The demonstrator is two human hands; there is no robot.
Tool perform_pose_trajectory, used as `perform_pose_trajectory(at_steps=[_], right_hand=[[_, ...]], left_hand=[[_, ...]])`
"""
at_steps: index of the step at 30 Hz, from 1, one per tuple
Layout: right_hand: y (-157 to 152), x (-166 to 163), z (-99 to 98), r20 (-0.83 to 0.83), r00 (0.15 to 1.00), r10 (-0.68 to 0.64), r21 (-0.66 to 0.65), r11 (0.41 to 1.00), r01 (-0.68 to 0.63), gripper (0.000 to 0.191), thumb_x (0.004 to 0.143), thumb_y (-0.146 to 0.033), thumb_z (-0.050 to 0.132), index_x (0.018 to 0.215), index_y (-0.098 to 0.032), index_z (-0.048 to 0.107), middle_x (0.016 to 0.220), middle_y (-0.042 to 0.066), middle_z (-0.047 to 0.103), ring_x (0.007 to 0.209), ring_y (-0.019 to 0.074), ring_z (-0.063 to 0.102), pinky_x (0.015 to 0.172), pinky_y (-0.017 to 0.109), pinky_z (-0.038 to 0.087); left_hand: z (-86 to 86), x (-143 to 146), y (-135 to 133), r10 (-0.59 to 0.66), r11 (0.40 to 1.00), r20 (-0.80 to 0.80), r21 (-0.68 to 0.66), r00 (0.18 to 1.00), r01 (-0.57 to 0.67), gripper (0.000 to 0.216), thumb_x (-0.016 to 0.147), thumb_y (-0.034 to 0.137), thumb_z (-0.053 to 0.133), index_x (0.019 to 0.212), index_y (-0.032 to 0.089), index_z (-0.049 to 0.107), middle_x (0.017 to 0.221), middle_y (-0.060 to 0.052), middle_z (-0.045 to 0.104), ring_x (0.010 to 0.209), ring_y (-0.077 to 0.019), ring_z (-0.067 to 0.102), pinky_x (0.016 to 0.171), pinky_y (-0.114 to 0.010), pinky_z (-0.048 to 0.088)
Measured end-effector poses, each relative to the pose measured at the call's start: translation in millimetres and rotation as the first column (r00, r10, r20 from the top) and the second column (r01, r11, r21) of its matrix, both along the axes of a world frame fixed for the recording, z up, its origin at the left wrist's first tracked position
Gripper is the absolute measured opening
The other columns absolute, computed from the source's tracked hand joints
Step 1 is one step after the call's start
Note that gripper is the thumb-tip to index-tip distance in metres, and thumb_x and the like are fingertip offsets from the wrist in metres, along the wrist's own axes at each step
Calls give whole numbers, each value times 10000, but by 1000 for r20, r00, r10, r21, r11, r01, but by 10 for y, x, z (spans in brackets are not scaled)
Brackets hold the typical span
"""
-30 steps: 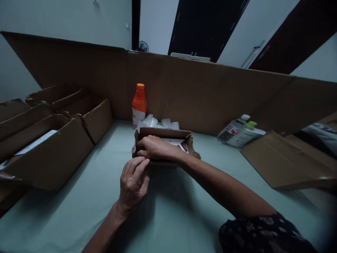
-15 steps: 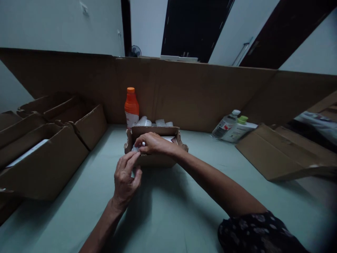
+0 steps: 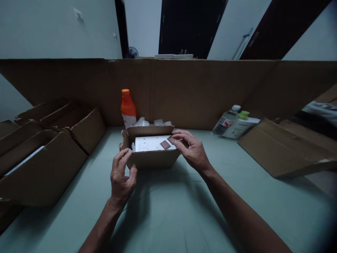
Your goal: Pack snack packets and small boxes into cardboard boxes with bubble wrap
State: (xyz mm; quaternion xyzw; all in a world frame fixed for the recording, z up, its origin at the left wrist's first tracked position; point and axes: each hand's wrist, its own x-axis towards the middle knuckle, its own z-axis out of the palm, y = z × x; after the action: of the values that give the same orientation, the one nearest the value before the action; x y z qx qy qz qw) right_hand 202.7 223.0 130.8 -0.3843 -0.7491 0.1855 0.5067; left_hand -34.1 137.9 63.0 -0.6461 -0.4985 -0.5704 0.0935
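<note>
Left hand (image 3: 121, 177) and right hand (image 3: 193, 151) touch carton (image 3: 152, 160) on pale-green table (image 3: 171, 211).

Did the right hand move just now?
Yes. The right hand slid rightward, from the left end of the small cardboard box to its right end.
</note>
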Motion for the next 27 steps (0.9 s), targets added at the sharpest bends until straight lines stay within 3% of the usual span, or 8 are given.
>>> perform_pose_trajectory(at_steps=[4, 9, 13, 16, 19, 21, 24, 27], right_hand=[[20, 219, -289, -81, 988, -135, 16, 990, 137, 196, 863, -317, 635, 1021, -212, 685, 1252, 112, 643, 1138, 246, 614, 921, 410, 505], [57, 293, -433, -174, 948, -268, 27, 961, 276, 301, 864, -383, 629, 1126, -234, 639, 1338, 117, 600, 1256, 278, 548, 998, 464, 459], [102, 228, -504, -130, 984, -119, -116, 988, 104, 498, 836, -453, 667, 1272, -230, 576, 1383, 124, 579, 1246, 274, 562, 1000, 450, 470], [144, 122, -579, -78, 997, 7, -228, 973, -25, 666, 803, -490, 706, 1373, -205, 509, 1420, 138, 561, 1294, 284, 528, 1086, 467, 412], [196, 25, -661, -90, 996, 29, -331, 942, -57, 692, 792, -475, 710, 1380, -176, 501, 1400, 150, 582, 1293, 288, 531, 1102, 458, 398], [193, -10, -716, -122, 992, 30, -396, 915, -77, 673, 775, -444, 714, 1357, -168, 517, 1337, 147, 630, 1221, 282, 587, 1051, 433, 449], [46, -17, -793, -136, 991, -10, -421, 906, -48, 642, 726, -399, 732, 1295, -158, 554, 1247, 141, 683, 1132, 290, 637, 972, 414, 508], [-256, -41, -853, -106, 994, -23, -379, 925, -19, 638, 732, -378, 721, 1300, -143, 551, 1251, 154, 673, 1146, 309, 631, 975, 430, 514]], left_hand=[[-89, 12, -40, 92, 996, 38, 14, 995, -93, 454, 861, 75, 589, 1291, 222, 583, 1328, -128, 554, 1259, -266, 544, 1041, -465, 481], [-251, -100, 40, 156, 986, 146, -80, 977, -146, 475, 863, 172, 610, 1329, 242, 552, 1303, -118, 571, 1200, -255, 567, 925, -416, 533], [-362, -185, 192, 137, 961, 325, -274, 936, -45, 507, 835, 244, 639, 1333, 253, 546, 1300, -102, 600, 1129, -234, 608, 900, -379, 535], [-403, -175, 297, 93, 912, 474, -394, 875, 116, 501, 801, 274, 655, 1290, 224, 560, 1198, -85, 658, 1029, -214, 647, 875, -354, 538], [-396, -100, 367, 71, 858, 573, -452, 817, 243, 469, 782, 290, 638, 1235, 186, 574, 1070, -71, 697, 966, -209, 666, 851, -342, 539], [-377, -39, 375, 74, 851, 591, -458, 803, 258, 459, 773, 298, 633, 1211, 169, 581, 1046, -78, 706, 959, -214, 673, 847, -341, 538], [-374, 6, 246, 69, 853, 605, -448, 793, 267, 434, 780, 332, 647, 1177, 165, 598, 1046, -84, 715, 946, -218, 681, 835, -336, 541], [-449, -84, -117, 109, 839, 606, -481, 788, 254, 428, 792, 398, 678, 1156, 179, 627, 1090, -88, 725, 986, -236, 685, 860, -342, 535]])
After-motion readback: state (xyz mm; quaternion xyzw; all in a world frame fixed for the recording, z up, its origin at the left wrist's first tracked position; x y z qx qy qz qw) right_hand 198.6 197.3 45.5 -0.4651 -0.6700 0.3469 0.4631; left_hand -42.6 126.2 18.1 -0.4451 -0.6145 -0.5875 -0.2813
